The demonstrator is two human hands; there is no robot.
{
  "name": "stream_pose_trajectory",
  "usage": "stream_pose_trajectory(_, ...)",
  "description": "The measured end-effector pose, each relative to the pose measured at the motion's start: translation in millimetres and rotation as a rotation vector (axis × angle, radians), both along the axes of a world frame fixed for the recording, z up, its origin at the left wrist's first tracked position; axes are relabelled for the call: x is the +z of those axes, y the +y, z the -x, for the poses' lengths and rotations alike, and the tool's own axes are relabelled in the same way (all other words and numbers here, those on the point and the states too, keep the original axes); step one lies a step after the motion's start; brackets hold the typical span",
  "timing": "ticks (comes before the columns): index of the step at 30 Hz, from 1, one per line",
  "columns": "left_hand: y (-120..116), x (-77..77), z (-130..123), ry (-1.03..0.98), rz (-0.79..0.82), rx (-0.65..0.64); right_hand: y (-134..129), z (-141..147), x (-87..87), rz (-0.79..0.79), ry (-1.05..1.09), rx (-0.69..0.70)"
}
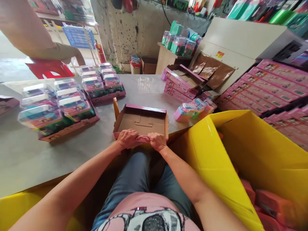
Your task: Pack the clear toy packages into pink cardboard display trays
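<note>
A shallow cardboard tray box point(144, 120), brown inside with pink edges, lies open side up at the table's front edge, with nothing in it. My left hand point(128, 138) has its fingers wrapped over the tray's near wall, left of the middle. Close beside it, my right hand point(157, 141) grips the same wall further right. A short strip of pink edge shows between the two hands. To the left stand two filled trays of clear-lidded packs, a nearer one point(68, 130) and a farther one point(108, 96). Several loose packs point(186, 110) sit right of the tray.
Pink boxes point(178, 93) are stacked at the table's back right. A yellow bin point(216, 160) with red packs stands at my right. More pink boxes point(271, 83) and a white carton point(231, 41) rise behind it. At the upper left, a person's arm point(57, 51) is beside a red stool point(50, 69).
</note>
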State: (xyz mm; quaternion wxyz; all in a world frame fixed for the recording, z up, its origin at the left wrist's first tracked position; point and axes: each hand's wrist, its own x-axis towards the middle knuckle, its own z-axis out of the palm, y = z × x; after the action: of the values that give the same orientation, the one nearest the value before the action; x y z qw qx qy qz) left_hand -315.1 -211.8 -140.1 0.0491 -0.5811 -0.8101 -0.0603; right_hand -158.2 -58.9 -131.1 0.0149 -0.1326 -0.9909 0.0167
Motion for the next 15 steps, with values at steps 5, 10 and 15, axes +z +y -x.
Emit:
stream_pose_trajectory(5,4,1.3,0,-0.022,0.069,0.008,-2,3,5.2,0.079,-0.047,-0.03)
stream_pose_trajectory(10,-7,6.5,13,-0.045,0.065,-0.118,-20,-13,22.0,0.254,-0.084,-0.04)
stream_pose_trajectory(15,-27,39.1,73,-0.107,-0.043,-0.36,22,-36,49.6,0.489,0.17,-0.004)
